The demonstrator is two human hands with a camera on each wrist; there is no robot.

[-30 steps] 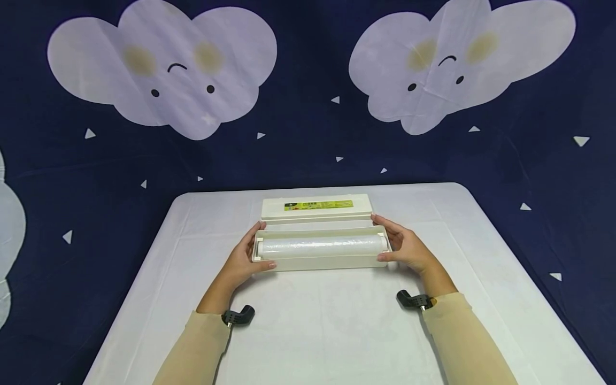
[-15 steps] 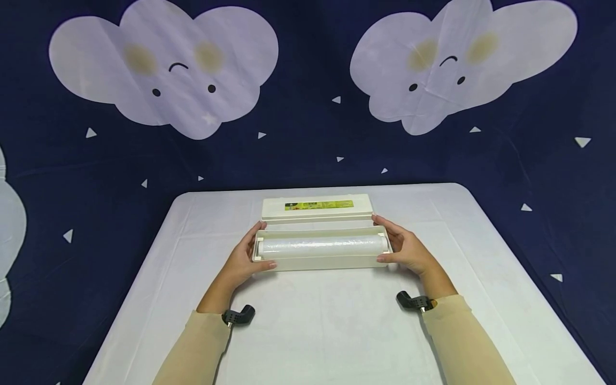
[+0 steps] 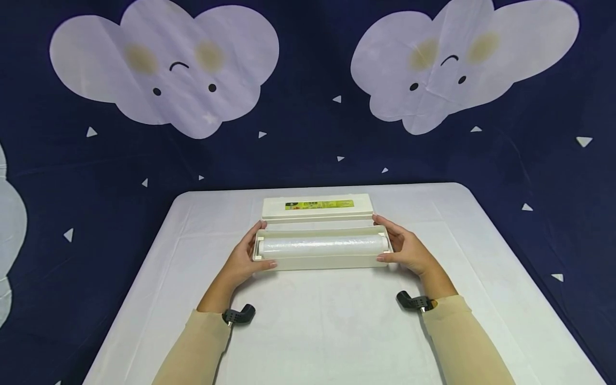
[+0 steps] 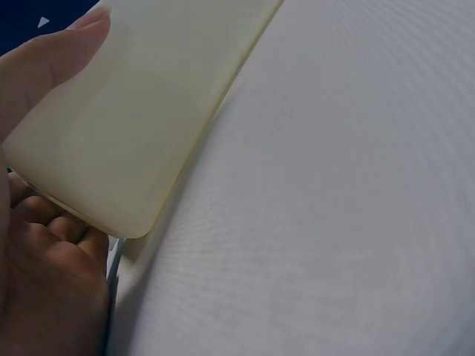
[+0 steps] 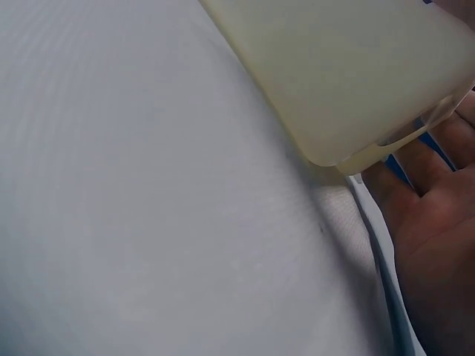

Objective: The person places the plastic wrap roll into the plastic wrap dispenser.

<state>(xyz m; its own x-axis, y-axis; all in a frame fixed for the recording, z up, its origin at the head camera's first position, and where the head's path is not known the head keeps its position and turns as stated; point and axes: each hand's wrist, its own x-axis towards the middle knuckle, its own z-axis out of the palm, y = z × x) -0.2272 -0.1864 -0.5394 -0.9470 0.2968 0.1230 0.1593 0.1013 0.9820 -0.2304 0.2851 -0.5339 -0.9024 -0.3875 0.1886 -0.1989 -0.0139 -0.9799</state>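
A cream plastic box (image 3: 327,262) without its cover stands in the middle of the table, its long side facing me. Inside it lies a shiny roll of cling film (image 3: 322,245). My left hand (image 3: 242,258) holds the box's left end, thumb on the front wall and fingers round the end. At the other end my right hand (image 3: 408,248) grips it the same way. The left wrist view shows the box's front wall (image 4: 148,104) under the thumb. In the right wrist view, fingers lie behind the box's end (image 5: 371,81).
Just behind the box lies its cream lid (image 3: 317,212) with a yellow-green label (image 3: 318,205). A white cloth covers the table (image 3: 327,331). Behind the table hangs a dark blue cloth (image 3: 308,139) printed with clouds and small triangles.
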